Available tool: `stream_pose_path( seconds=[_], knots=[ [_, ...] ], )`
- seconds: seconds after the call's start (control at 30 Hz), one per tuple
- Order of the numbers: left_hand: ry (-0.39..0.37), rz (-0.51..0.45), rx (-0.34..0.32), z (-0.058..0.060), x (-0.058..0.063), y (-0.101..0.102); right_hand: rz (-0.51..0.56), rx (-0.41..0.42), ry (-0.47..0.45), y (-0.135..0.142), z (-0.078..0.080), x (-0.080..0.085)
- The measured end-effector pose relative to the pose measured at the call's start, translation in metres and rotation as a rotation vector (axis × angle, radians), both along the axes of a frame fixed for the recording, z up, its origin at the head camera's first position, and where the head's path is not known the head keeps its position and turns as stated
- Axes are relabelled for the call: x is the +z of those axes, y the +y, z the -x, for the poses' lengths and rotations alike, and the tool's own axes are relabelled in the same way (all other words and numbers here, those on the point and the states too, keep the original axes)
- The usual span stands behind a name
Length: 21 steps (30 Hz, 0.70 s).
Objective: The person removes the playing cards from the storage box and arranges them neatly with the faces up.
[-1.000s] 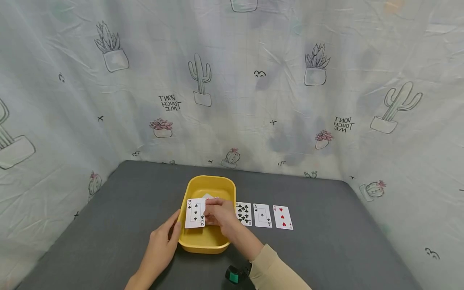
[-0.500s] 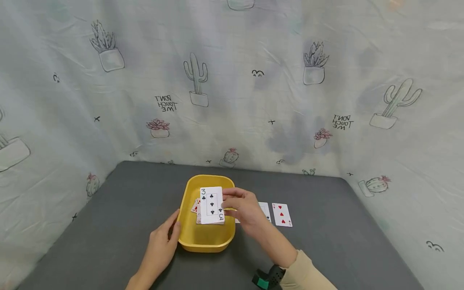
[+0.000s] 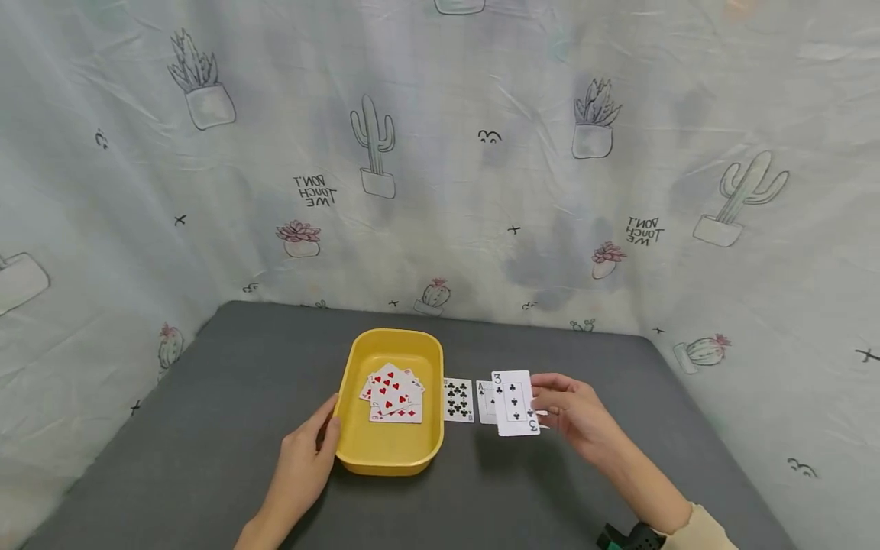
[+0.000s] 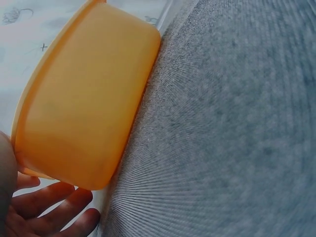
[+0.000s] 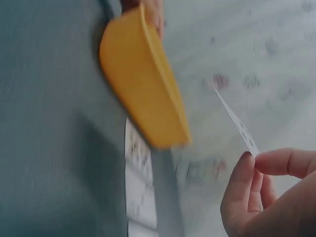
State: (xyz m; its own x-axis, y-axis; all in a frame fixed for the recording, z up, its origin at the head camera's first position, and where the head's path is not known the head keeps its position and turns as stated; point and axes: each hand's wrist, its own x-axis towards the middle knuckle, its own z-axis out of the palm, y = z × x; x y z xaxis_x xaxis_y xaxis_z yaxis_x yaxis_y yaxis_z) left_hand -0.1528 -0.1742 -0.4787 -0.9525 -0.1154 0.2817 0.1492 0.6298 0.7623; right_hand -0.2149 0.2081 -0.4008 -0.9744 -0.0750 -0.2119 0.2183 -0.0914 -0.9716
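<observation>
My right hand (image 3: 574, 412) pinches a playing card, the three of clubs (image 3: 512, 397), by its right edge, between thumb and fingers. The card is held above the table, partly covering the ace of clubs (image 3: 484, 399) and hiding most of the card right of it. In the right wrist view the held card (image 5: 234, 121) shows nearly edge-on. My left hand (image 3: 302, 466) touches the left side of a yellow plastic tub (image 3: 388, 451), its fingers (image 4: 64, 212) resting along the outer wall. Inside the tub lie several overlapping cards, with a heart card (image 3: 395, 386) on top.
A clubs card (image 3: 458, 400) with several pips lies face up beside the tub's right wall, in a row with the ace. The grey table (image 3: 275, 367) reaches back to a pale printed cloth (image 3: 440, 191).
My right hand has carried the three of clubs out of the tub and to the right, over the row of cards. My left hand has stayed at the tub's side.
</observation>
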Motion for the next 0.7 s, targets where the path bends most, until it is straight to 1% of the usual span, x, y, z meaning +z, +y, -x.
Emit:
stream_pose_path(
  seconds=[0.17, 0.3, 0.5, 0.7],
  knots=[
    [-0.019, 0.005, 0.000, 0.001, 0.002, 0.000, -0.059, 0.012, -0.021, 0.038, 0.011, -0.009],
    [-0.029, 0.011, 0.002, 0.002, 0.002, 0.001, -0.104, -0.015, -0.051, 0.061, 0.019, -0.015],
    [-0.015, 0.019, 0.011, 0.001, 0.001, 0.001, -0.191, -0.058, -0.076, 0.084, 0.030, -0.025],
    [-0.016, 0.022, 0.011, 0.001, 0.002, 0.001, -0.237, -0.065, -0.100, 0.101, 0.039, -0.038]
  ],
)
